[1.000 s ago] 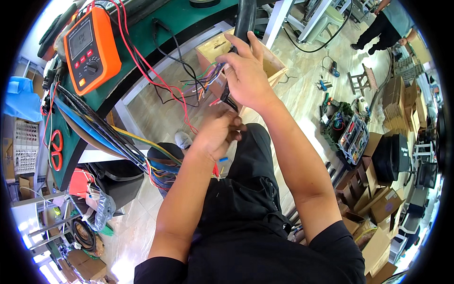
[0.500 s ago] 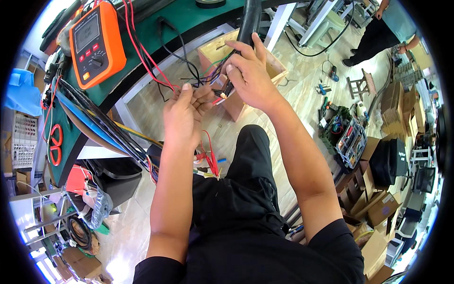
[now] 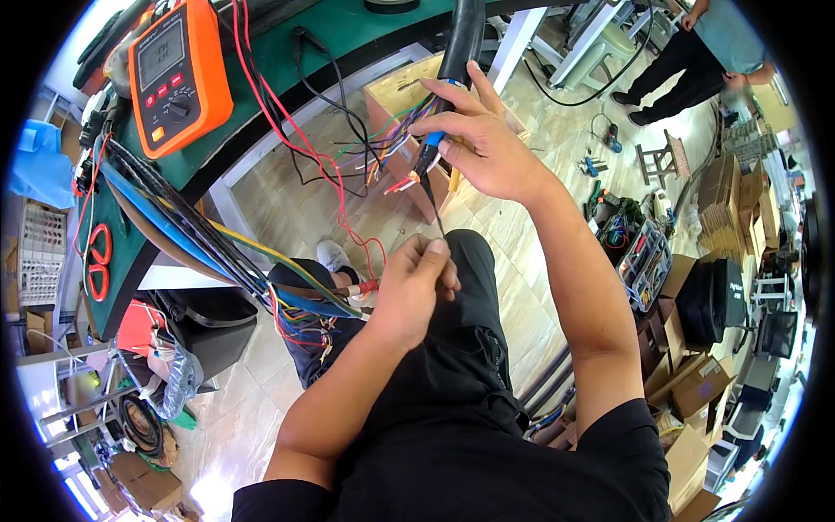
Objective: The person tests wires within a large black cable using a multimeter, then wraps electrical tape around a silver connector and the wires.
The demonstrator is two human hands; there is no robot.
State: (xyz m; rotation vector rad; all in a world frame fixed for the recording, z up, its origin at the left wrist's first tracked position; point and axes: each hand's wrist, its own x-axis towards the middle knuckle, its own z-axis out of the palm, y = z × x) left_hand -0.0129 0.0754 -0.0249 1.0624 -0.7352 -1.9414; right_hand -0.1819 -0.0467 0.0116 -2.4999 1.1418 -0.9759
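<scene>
The left hand [image 3: 410, 287] has just dropped from beside the loose wire ends and now sits lower, in front of the person's knee, with a thin dark strip [image 3: 437, 209] running up from it to the end of the thick black cable [image 3: 464, 43]. The strip looks straight and drawn tight, so the work in hand seems to have turned to this strip, pulled against the cable end. The right hand [image 3: 500, 157] has opened out too, baring a blue core [image 3: 432, 141] that it mostly covered half a second ago.

The left fingers are curled in, thumb pressed to the forefinger, pinching the strip's near end. On the right, thumb and forefinger close around the blue core, while the other fingers spread apart, one reaching up along the black jacket; how firmly they bear on it, I cannot tell.

The cable hangs past the edge of the green tabletop [image 3: 348, 33], its end over the wooden box [image 3: 387, 100], with thin coloured wires [image 3: 413, 124] fanning out to the left. A red clip [image 3: 369, 286] lies just beside the left hand, and the orange meter [image 3: 187, 122] rests on the tabletop
</scene>
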